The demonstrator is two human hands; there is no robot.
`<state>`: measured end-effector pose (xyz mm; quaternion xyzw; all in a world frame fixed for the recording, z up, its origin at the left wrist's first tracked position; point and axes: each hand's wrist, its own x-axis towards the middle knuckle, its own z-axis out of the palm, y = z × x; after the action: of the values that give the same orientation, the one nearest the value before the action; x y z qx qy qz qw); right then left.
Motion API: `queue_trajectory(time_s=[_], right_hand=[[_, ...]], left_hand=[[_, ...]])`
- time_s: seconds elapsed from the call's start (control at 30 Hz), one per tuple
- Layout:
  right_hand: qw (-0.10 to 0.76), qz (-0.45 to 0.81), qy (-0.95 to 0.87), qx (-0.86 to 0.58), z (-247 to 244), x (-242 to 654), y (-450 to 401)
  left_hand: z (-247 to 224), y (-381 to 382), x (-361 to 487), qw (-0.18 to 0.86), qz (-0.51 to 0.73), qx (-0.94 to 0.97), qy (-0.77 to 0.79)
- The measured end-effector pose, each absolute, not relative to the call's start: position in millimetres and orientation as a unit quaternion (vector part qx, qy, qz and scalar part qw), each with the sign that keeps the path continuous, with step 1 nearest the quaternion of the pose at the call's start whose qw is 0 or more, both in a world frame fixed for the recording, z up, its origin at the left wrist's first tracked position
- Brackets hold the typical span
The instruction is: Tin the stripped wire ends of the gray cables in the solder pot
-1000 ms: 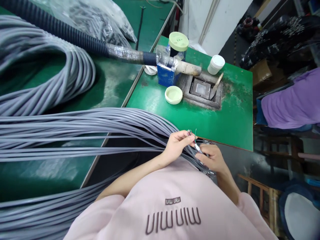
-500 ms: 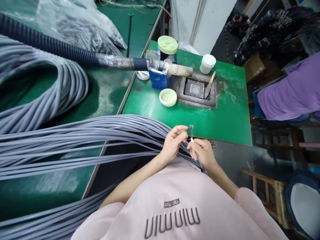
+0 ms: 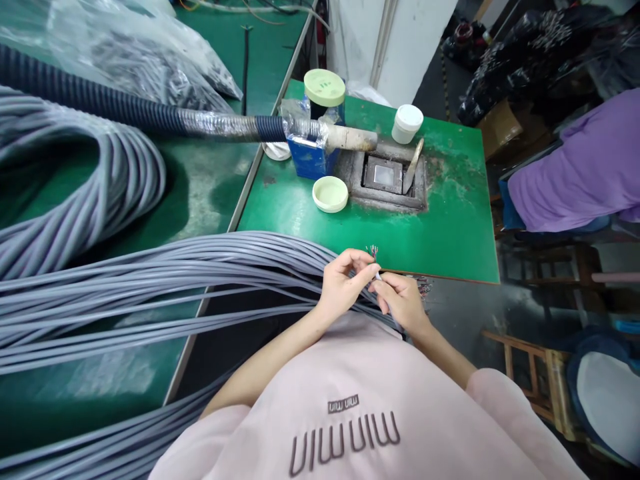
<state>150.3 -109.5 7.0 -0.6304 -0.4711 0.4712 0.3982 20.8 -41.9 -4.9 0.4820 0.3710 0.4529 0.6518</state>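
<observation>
My right hand [image 3: 404,301] is closed on a grey cable near its stripped end, just in front of the green bench's edge. Thin coloured wires [image 3: 373,252] with bare tips fan out upward from that end. My left hand [image 3: 344,281] pinches the base of these wires between thumb and fingers, close beside my right hand. A long bundle of grey cables [image 3: 240,257] runs from the left to behind my left hand. Several more stripped cable ends [image 3: 424,287] hang at the bench edge, right of my right hand.
On the green bench [image 3: 450,240] are a square metal pot [image 3: 384,176] with a flat blade [image 3: 413,167], a shallow green lid [image 3: 330,194], a white tub [image 3: 407,123] and a blue box [image 3: 313,159] under a hose nozzle [image 3: 353,139]. A person in purple [image 3: 580,167] is at right.
My left hand has closed on the wires, where before it was beside them. The wire tips are now more spread. The view has shifted slightly.
</observation>
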Motion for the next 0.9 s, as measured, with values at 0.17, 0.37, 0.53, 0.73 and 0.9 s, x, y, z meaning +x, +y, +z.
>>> queue_trajectory(time_s=[0.17,0.37,0.53,0.73,0.9], right_hand=[[0.397,0.471,-0.474,-0.628,6.5,150.6,-108.8],[0.391,0.473,-0.475,-0.631,6.8,150.3,-108.6],[0.392,0.479,-0.469,-0.630,6.4,150.3,-109.2],[0.414,0.494,-0.445,-0.622,4.6,150.4,-111.5],[0.424,0.492,-0.444,-0.618,4.0,151.4,-111.8]], left_hand=[[-3.4,-43.5,19.5,0.644,0.468,0.474,0.376],[0.6,-43.8,19.7,0.619,0.478,0.479,0.399],[1.5,-40.2,21.4,0.661,0.458,0.443,0.397],[-1.2,-33.7,24.7,0.777,0.403,0.314,0.368],[0.3,-32.1,25.3,0.822,0.365,0.258,0.353]])
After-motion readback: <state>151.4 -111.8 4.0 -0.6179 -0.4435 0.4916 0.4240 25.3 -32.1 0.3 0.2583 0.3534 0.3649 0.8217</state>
